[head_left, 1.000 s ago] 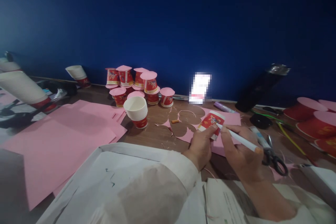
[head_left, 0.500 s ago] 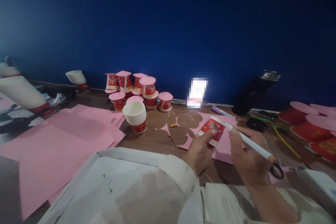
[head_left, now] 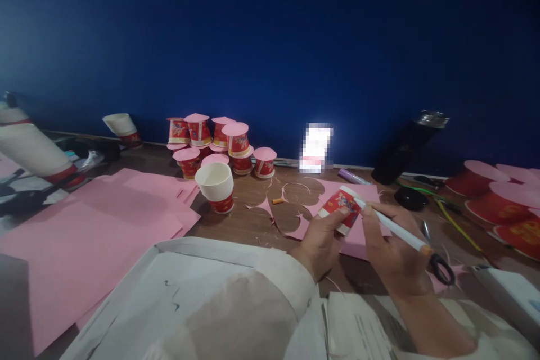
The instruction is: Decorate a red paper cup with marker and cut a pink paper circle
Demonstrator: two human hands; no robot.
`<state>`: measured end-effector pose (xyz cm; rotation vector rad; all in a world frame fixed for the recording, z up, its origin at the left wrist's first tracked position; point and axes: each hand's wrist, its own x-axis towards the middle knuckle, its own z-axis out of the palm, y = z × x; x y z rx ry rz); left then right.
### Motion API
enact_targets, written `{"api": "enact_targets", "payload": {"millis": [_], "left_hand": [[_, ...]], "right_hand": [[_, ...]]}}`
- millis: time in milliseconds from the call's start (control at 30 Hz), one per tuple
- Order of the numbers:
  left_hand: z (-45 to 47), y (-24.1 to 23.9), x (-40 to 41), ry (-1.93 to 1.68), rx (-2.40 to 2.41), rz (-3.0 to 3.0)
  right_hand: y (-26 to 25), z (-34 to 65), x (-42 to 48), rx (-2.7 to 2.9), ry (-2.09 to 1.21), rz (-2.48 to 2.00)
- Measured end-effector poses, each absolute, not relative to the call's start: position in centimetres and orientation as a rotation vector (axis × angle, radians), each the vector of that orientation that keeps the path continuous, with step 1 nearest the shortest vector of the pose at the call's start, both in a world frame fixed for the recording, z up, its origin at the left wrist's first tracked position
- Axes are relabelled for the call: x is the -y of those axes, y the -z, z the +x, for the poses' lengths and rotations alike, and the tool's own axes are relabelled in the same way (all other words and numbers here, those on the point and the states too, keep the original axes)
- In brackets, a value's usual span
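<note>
Cup [head_left: 342, 209] inverted, axis leaning right; pen [head_left: 394, 228] diagonal.

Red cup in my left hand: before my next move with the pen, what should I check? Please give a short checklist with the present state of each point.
1. Grip of the left hand on the red cup: ok, fingers lie on its side.
2. Grip of the right hand on the white pen: ok.
3. Pen tip at the cup's edge: ok, it appears to touch there.
4. Pink sheet under the cup: ok.
5. Cup sits flat on the sheet: cannot tell, it looks tilted.
6. Scissors away from the right hand: not ok, they lie close to the pen's rear end.
</note>
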<state>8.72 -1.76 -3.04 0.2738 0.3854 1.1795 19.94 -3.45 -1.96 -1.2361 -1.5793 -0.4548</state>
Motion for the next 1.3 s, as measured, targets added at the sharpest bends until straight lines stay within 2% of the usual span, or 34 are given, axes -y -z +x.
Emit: {"api": "enact_targets", "payload": {"millis": [1300], "left_hand": [[8.66,3.32,1.38,-1.167,-0.386,0.172]], "right_hand": [[2.06,19.81,3.38,1.55,0.429,-1.276]]}}
